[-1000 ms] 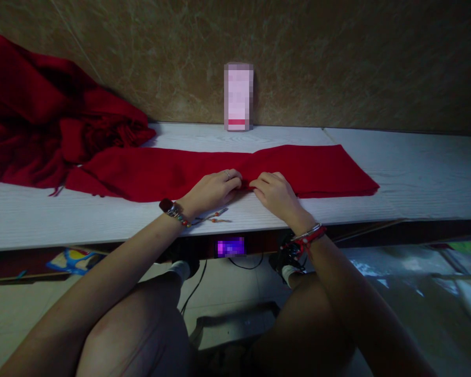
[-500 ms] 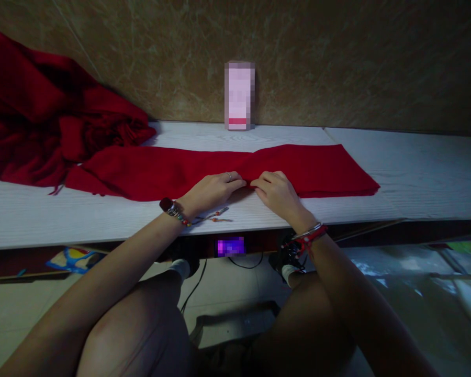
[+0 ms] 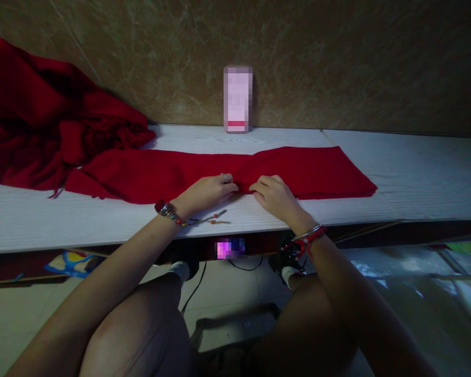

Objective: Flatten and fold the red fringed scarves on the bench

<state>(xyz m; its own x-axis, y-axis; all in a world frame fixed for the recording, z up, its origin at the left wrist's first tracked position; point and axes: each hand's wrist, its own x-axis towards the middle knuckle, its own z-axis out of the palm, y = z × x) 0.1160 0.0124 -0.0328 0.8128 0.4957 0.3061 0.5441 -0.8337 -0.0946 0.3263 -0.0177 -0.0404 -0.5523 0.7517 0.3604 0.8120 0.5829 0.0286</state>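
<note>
A long strip of folded red cloth lies across the white wood-grain table. Its left end runs up to a crumpled heap of the same red fabric. My left hand, with a ring and a beaded bracelet, pinches the cloth's near edge around the middle. Just to its right my right hand has its fingertips closed on the same edge. A short gap separates the two hands. Beneath the fingers, the fabric is partly hidden.
A blurred-out phone-like object leans upright against the brown marbled wall. Below the table edge are a small lit screen, a black cable and a blue-and-yellow packet. My knees are under my forearms.
My left hand has slid a little to the left along the edge, widening the gap between the hands. My right hand has barely moved, and the view has shifted slightly.
</note>
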